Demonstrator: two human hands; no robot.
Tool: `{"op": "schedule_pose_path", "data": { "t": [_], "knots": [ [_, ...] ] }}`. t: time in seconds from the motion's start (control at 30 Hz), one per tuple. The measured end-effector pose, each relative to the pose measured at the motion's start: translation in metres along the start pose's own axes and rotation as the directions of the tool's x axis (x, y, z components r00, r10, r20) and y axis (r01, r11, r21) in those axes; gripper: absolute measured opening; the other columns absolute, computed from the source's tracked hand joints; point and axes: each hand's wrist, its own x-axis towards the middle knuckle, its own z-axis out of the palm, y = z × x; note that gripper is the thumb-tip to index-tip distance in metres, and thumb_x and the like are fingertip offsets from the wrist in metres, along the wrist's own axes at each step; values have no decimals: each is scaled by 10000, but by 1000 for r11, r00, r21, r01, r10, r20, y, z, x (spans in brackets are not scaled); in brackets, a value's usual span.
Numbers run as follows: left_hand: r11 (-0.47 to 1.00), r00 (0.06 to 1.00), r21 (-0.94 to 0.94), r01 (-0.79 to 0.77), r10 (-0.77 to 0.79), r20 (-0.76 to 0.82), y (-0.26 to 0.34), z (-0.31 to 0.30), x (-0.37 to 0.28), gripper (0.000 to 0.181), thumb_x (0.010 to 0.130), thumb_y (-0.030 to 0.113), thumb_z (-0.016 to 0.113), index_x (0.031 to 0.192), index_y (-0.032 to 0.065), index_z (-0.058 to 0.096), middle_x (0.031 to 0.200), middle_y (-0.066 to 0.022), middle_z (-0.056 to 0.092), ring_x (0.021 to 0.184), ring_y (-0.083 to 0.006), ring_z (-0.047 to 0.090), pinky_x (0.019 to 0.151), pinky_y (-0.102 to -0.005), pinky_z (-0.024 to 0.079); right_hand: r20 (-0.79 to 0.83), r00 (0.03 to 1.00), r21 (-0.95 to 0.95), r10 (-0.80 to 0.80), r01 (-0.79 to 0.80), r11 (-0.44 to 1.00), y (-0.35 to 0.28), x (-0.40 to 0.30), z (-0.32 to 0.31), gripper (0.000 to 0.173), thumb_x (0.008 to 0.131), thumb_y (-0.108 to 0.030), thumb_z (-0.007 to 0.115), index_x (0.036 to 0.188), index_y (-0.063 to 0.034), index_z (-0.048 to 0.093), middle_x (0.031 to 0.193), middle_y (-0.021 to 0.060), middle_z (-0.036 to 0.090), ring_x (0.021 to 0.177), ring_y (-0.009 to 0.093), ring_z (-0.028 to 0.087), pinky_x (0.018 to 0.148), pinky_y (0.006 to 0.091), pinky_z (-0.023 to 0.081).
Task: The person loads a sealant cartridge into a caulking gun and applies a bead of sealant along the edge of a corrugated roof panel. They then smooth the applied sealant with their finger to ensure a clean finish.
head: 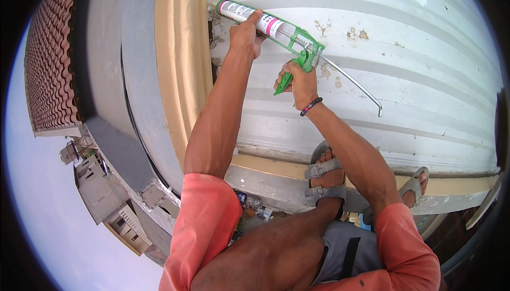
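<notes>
A green caulking gun (287, 46) with a white and pink sealant cartridge (239, 11) in its frame lies across both hands. My left hand (246, 36) grips the frame and cartridge from below, thumb on top. My right hand (301, 82), with a dark beaded bracelet at the wrist, is closed around the green handle and trigger. The bent metal plunger rod (354, 78) sticks out behind the handle. The cartridge's nozzle end points to the gap between the cream moulding (183, 52) and the white ribbed metal sheet (398, 60); its tip is hard to make out.
My sandaled feet (326, 171) stand on a narrow cream ledge (275, 165). Beyond its edge the ground (255, 219) shows far below, with clutter. A dark cable (129, 107) runs along the grey wall at left. A tiled roof (51, 64) and buildings lie farther off.
</notes>
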Motion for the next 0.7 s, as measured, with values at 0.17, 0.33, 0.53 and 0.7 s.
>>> {"op": "schedule_pose_path", "data": {
  "t": [0.17, 0.33, 0.53, 0.7],
  "knots": [
    [1000, 1000, -8, 11, -11, -13, 1, 3, -6, 439, 873, 89, 643, 1236, -4, 414, 1145, -130, 542, 1025, -259, 568, 942, -525, 426, -16, 1000, 5, 16, -16, 1000, 2, 0, -1, 90, 794, -99, 545, 773, -24, 499, 654, 92, 523, 521, 198, 554, 492, 359, 528],
    [1000, 1000, -8, 15, -15, -15, 1, 4, -6, 432, 873, 83, 641, 1230, -2, 413, 1143, -127, 542, 1020, -258, 571, 926, -518, 439, -9, 1000, -2, 12, -12, 1000, 2, 0, -4, 92, 796, -101, 547, 776, -27, 496, 654, 87, 520, 529, 196, 557, 491, 356, 526],
    [1000, 1000, -8, 8, -8, -5, -1, 3, -6, 432, 875, 86, 641, 1230, -9, 413, 1134, -133, 542, 1010, -270, 574, 907, -519, 455, -15, 1000, 15, -8, 8, 1000, 4, -1, -5, 129, 802, -139, 544, 767, -15, 544, 649, 99, 567, 533, 207, 598, 469, 326, 508],
    [1000, 999, 12, 20, -20, -28, -3, 1, -8, 426, 876, 87, 639, 1225, -20, 419, 1134, -142, 540, 1015, -275, 572, 914, -522, 456, -8, 1000, -27, -5, 5, 1000, -2, -8, -4, 158, 823, -169, 535, 836, -17, 575, 731, 107, 619, 679, 213, 660, 572, 335, 526]
  ]
}}
